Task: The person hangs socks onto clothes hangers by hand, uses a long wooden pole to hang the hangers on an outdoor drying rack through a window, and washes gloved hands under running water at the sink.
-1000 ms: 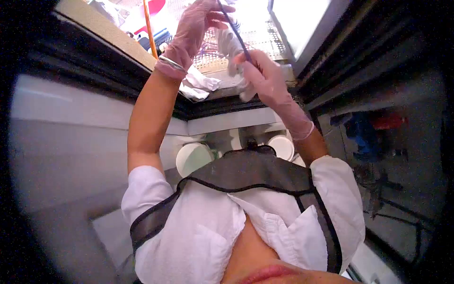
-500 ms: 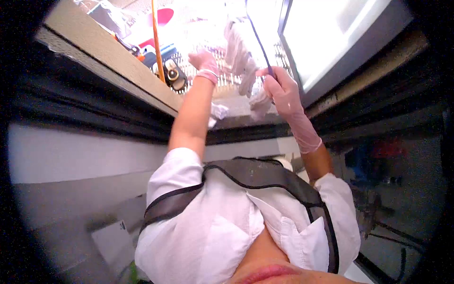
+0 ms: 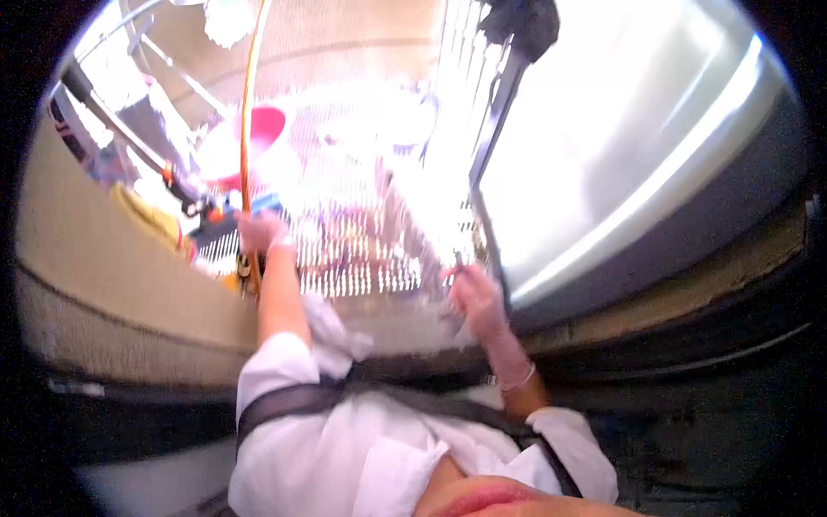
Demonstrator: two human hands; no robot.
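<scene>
My left hand [image 3: 263,234], in a thin pinkish glove, is closed around a long, thin orange pole [image 3: 250,129] standing near the left wall. My right hand [image 3: 478,302], gloved as well, is at the lower right with its fingers closed on a thin dark stick; motion blur and glare hide most of the stick. Just left of this hand hangs a whitish, crumpled cloth [image 3: 413,233], its upper part washed out by light. Whether the cloth is joined to the stick, I cannot tell.
A ledge [image 3: 396,314] runs in front of my body. Beyond it is a bright slatted surface [image 3: 353,280]. Further back is a pink basin [image 3: 269,125]. A yellow item [image 3: 151,220] lies along the left wall, and a glass pane with a dark frame [image 3: 501,129] stands on the right.
My left hand has moved left from open space onto the orange pole. The view has tilted up and shows more of the far area. My right hand stays on the stick and appears lower.
</scene>
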